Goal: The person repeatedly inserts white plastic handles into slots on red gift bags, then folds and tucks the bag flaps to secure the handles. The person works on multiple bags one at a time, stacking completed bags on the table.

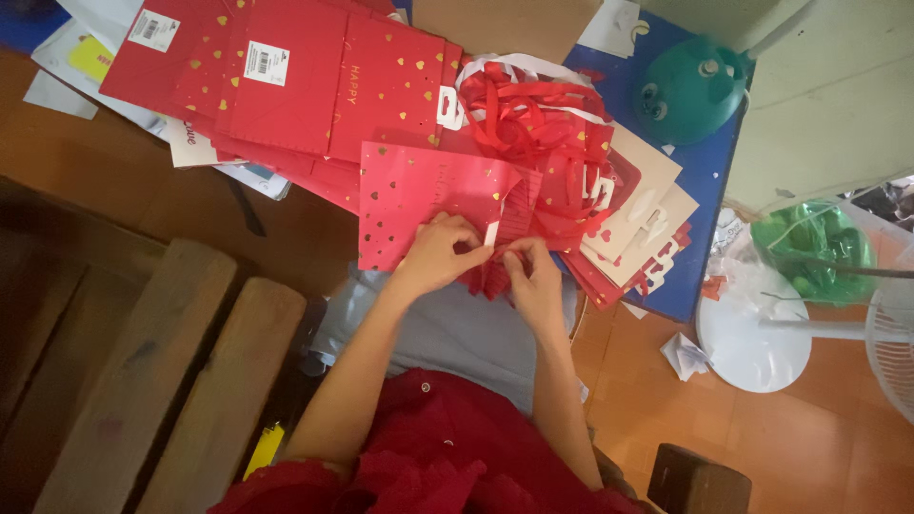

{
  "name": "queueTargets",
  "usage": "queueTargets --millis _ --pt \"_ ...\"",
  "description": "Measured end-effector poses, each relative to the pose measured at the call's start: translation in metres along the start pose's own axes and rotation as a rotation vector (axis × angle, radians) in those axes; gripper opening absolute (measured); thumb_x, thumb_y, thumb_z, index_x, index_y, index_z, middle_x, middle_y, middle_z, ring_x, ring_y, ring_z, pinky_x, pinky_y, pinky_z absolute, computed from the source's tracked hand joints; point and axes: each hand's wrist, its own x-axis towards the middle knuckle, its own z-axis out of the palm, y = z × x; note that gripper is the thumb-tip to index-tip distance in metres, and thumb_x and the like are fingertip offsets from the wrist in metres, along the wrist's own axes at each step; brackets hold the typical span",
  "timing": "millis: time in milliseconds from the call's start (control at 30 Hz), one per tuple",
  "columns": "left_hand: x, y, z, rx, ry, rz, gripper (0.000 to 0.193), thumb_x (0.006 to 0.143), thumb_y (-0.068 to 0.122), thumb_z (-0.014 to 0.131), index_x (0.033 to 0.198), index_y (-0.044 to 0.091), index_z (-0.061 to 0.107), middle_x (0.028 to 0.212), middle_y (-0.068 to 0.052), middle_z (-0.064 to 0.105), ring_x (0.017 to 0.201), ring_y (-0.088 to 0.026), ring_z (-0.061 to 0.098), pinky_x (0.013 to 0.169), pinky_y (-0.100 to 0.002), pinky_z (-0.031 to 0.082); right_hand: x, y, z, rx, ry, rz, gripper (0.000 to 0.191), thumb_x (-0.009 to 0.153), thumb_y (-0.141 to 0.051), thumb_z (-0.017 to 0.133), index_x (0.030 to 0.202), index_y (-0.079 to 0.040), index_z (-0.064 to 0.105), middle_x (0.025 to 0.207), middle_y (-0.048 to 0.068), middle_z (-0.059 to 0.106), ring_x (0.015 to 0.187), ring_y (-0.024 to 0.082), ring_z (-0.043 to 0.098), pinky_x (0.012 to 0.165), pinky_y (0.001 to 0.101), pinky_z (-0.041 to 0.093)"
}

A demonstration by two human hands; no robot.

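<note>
Red gift bag (428,195) with gold hearts lies flat on the person's lap at the near edge of a big heap of like bags (286,76) and loose red ribbon handles (533,114); risk as I judge it: the thin paper fold at the bag's edge could tear or crease if the two hands pull apart too hard, or the bag could slide off toward the floor (809,447). Left hand (440,249) has fingers curled, pinching the pleated red edge (495,271). Right hand (533,276) is likewise nearly closed, fingertips pinching the same edge, both hands touching.
</note>
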Motion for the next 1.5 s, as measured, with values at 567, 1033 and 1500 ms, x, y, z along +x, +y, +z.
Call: queueTargets --millis 567,1033,1500 --pt "0.001 0.000 0.000 0.014 0.006 0.021 0.029 0.085 0.039 0.075 0.082 0.011 0.076 0.095 0.001 0.071 0.101 -0.022 0.059 0.094 -0.042 0.040 0.004 0.005 -0.002 -0.001 0.035 -0.028 0.014 0.102 -0.011 0.063 0.110 -0.002 0.056 0.097 0.007 0.069 0.090 0.013 0.066 0.082 0.0270 0.053" --pt "0.000 0.004 -0.005 0.021 -0.010 0.017 0.028 0.086 0.040 0.075 0.080 0.012 0.075 0.091 0.001 0.071 0.098 -0.021 0.059 0.093 -0.041 0.039 0.003 -0.002 -0.002 -0.061 0.015 -0.009 0.018 0.102 -0.019 0.062 0.103 -0.001 0.066 0.091 0.005 0.072 0.082 0.011 0.066 0.076 0.0271 0.053" --pt "-0.003 0.007 -0.007 0.006 0.002 0.029 0.027 0.085 0.038 0.076 0.079 0.013 0.074 0.090 0.002 0.071 0.098 -0.020 0.059 0.093 -0.041 0.037 0.004 0.007 0.001 0.082 0.011 0.072 0.022 0.109 -0.018 0.049 0.105 -0.001 0.062 0.092 0.007 0.074 0.087 0.012 0.073 0.081 0.0278 0.059"
